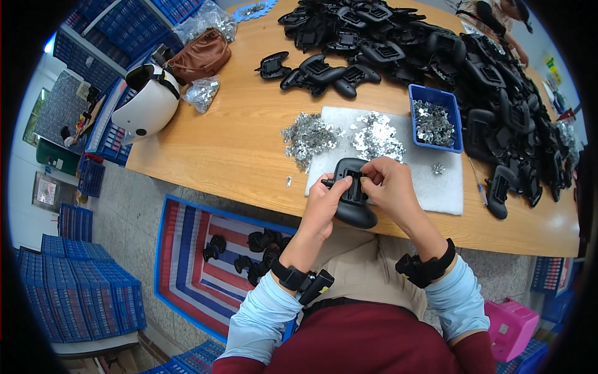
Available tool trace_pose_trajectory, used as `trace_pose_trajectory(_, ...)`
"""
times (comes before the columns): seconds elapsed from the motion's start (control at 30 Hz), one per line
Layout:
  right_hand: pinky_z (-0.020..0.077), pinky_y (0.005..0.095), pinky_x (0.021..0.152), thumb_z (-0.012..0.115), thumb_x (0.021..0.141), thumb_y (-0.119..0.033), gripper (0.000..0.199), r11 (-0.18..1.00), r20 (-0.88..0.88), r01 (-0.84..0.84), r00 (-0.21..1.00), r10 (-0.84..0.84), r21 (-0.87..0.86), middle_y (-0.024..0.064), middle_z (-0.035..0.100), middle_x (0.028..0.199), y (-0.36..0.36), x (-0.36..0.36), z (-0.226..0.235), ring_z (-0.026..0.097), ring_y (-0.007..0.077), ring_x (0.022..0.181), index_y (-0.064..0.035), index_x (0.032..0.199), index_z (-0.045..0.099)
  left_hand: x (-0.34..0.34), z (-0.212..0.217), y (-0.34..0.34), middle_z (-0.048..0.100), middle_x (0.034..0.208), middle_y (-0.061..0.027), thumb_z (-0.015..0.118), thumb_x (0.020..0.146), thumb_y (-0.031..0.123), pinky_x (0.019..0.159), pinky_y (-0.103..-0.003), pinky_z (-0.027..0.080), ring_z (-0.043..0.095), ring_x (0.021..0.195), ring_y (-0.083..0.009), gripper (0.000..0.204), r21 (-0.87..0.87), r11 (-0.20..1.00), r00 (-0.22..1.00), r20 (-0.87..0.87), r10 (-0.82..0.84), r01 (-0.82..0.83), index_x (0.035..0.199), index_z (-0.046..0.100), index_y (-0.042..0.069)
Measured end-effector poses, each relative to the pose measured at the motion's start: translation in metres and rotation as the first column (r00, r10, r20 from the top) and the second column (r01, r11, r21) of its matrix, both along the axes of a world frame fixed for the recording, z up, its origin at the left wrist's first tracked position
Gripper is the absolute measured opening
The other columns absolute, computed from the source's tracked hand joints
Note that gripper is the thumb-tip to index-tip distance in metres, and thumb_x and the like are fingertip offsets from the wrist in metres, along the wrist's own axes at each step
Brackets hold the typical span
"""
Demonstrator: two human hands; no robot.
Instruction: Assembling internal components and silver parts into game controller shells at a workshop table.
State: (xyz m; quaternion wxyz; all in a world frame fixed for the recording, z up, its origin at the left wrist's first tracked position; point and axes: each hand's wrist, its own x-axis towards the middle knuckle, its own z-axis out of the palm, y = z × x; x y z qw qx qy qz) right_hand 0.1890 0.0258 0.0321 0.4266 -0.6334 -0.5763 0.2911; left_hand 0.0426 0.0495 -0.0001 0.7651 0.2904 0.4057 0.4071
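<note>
A black game controller shell [356, 214] is held over the near edge of a white foam mat [439, 193], its battery compartment facing up. My left hand [319, 209] grips its left side, with the thumb on the compartment's edge. The fingers of my right hand [393, 189] are pinched together at the compartment's right side; whatever they hold is too small to make out. Just beyond the controller lie two heaps of small silvery metal clips, one bright heap [378, 138] on the mat and a duller heap [309, 138] partly off its left edge.
A blue bin [461, 140] of metal clips stands at the mat's far right. Black controller shells [383, 53] are piled across the table's back and right. At left sit a white helmet [146, 103] and a brown bag [200, 55]. Below the table, a striped lined crate [187, 262] holds several black parts.
</note>
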Motion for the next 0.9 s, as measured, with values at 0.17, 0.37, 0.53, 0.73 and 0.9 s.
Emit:
trace_pose_trajectory(0.17,0.0471,0.0305,0.055,0.062,0.069,0.0,0.015,0.976,0.14,-0.02,0.99,-0.011,0.215,0.0126,0.061,0.074,-0.006,0.0,-0.011,0.059,0.0205,0.059,0.0014,0.084,0.064,0.005,0.012,-0.005,0.059,0.079,-0.0036,0.063,0.082,0.012,0.056,-0.021,0.045,0.054,0.067,-0.0048,0.023,0.17,0.985,0.994,-0.112,0.011,0.008,0.095,0.047,0.002)
trace_pose_trajectory(0.37,0.0466,0.0272,0.053,0.062,0.071,0.003,0.015,0.971,-0.012,0.041,0.999,-0.039,0.235,0.012,0.06,0.074,-0.018,0.0,-0.01,0.059,0.0187,0.058,0.0014,0.085,0.064,0.007,0.025,-0.009,0.056,0.076,-0.0026,0.064,0.081,0.013,0.055,-0.02,0.043,0.051,0.066,-0.004,0.024,0.263,0.963,0.973,-0.231,-0.004,0.066,0.095,0.048,0.001)
trace_pose_trajectory(0.53,0.0474,0.0285,0.053,0.061,0.072,0.0,0.012,0.947,0.044,0.036,0.998,-0.053,0.319,0.0123,0.06,0.071,-0.019,0.004,-0.011,0.059,0.0205,0.057,0.0012,0.084,0.063,0.01,0.021,-0.011,0.057,0.078,-0.0033,0.065,0.081,0.013,0.056,-0.02,0.043,0.051,0.067,-0.0052,0.026,0.296,0.953,0.971,-0.239,0.014,0.059,0.095,0.048,0.0)
trace_pose_trajectory(0.73,0.0477,0.0331,0.059,0.062,0.07,-0.001,0.014,0.93,0.138,-0.065,0.99,0.016,0.362,0.0121,0.058,0.076,-0.024,0.008,-0.017,0.058,0.0273,0.066,-0.0011,0.084,0.062,0.008,0.016,-0.019,0.058,0.08,-0.0032,0.064,0.081,0.011,0.055,-0.019,0.043,0.052,0.066,-0.0039,0.025,0.273,0.961,0.975,-0.222,0.027,0.036,0.098,0.048,0.0)
trace_pose_trajectory(0.9,0.0469,0.034,0.061,0.062,0.073,-0.005,0.023,0.968,0.195,-0.118,0.978,0.074,0.222,0.0131,0.057,0.08,-0.03,0.01,-0.016,0.057,0.0289,0.069,-0.0023,0.095,0.064,0.005,0.011,-0.023,0.059,0.081,-0.0037,0.063,0.082,0.009,0.055,-0.019,0.044,0.054,0.066,-0.0047,0.025,0.195,0.981,0.986,-0.163,0.021,0.012,0.099,0.047,0.0)
